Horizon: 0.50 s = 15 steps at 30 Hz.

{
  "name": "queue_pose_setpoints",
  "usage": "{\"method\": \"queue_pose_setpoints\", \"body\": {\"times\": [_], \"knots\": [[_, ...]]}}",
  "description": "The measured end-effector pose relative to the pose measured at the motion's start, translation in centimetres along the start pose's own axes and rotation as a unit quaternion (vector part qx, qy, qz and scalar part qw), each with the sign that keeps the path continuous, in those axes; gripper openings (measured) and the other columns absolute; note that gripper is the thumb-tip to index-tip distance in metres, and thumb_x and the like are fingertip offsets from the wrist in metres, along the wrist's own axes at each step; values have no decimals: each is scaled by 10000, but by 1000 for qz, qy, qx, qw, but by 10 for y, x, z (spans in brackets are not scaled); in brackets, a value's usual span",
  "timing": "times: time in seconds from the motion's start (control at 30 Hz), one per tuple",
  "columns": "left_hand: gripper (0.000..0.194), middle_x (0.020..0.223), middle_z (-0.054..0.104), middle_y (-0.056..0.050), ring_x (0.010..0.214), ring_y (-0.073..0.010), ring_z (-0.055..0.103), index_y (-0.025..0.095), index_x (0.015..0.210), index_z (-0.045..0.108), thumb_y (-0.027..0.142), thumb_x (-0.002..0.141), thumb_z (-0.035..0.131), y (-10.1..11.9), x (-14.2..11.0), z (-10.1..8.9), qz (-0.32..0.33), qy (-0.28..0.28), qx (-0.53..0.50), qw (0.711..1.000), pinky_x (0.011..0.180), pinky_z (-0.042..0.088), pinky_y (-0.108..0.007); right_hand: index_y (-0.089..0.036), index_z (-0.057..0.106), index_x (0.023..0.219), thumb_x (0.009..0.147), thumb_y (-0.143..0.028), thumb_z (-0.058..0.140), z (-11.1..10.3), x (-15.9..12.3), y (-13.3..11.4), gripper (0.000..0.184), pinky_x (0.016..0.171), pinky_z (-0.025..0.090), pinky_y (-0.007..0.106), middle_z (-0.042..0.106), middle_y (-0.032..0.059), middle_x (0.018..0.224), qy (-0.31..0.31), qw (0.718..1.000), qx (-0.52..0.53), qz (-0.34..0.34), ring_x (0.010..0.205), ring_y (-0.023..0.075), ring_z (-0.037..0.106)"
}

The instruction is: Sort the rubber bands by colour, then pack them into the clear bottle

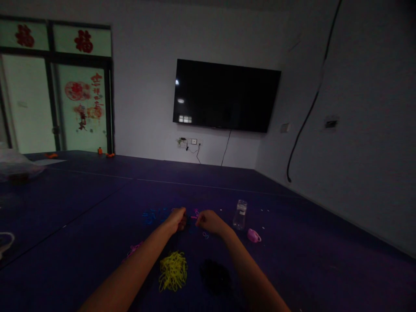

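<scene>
My left hand [177, 219] is closed over the dark purple table, beside scattered blue bands [155, 215]. Whatever its fingers may hold is too small and dark to make out. Just to its right, my right hand [209, 221] has its fingertips pinched together, and their contents cannot be made out either. A few pink bands [195, 214] show in the gap between the hands. Below the right hand lies a small pale loop [205, 235]. Nearer to me are a heap of yellow bands [173, 271] and a black heap [215, 276]. Pink strands [134, 248] show beside my left forearm.
A clear bottle [239, 215] stands right of my right hand, with a pink lid [254, 235] near it. A translucent plastic bag [16, 164] and small orange items [110, 155] are at the far left. Behind the table, a television [225, 95] hangs on the wall.
</scene>
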<state>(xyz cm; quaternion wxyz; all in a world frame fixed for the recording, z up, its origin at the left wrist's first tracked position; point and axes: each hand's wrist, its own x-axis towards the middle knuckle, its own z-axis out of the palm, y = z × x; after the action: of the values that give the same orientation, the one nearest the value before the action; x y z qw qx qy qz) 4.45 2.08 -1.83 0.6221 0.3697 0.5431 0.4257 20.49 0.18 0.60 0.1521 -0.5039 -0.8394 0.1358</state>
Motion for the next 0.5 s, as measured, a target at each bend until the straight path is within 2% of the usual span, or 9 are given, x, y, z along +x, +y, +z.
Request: {"method": "queue_pose_setpoints", "body": {"times": [0.07, 0.2, 0.37, 0.5], "knots": [[320, 492, 331, 104, 343, -21, 219, 150, 660, 466, 372, 891, 469, 2, 2, -1, -3, -9, -39, 999, 327, 192, -160, -166, 698, 712, 668, -197, 653, -7, -4, 2, 70, 622, 427, 214, 705, 53, 783, -36, 995, -73, 50, 776, 177, 649], [320, 440, 291, 107, 306, -16, 188, 178, 577, 378, 301, 854, 480, 5, -2, -1, -6, -42, -115, 992, 312, 119, -148, -181, 710, 718, 587, -212, 730, -9, -11, -1, 136, 611, 440, 220, 715, 76, 849, -57, 982, -151, 102, 835, 216, 658], [158, 432, 348, 78, 277, -29, 250, 169, 614, 427, 156, 770, 445, 8, -10, 0, -38, -103, -188, 976, 293, 154, -133, -192, 713, 734, 635, -161, 673, -3, -13, -7, 112, 634, 464, 222, 718, 65, 853, -74, 983, -140, 98, 821, 206, 669], [86, 454, 421, 39, 299, -55, 357, 141, 694, 474, 66, 686, 432, 7, -11, 0, -68, -114, -230, 964, 303, 255, -132, -198, 714, 771, 676, -147, 604, 2, -14, -9, 154, 689, 483, 263, 714, 87, 887, -52, 981, -168, 80, 847, 229, 668]]}}
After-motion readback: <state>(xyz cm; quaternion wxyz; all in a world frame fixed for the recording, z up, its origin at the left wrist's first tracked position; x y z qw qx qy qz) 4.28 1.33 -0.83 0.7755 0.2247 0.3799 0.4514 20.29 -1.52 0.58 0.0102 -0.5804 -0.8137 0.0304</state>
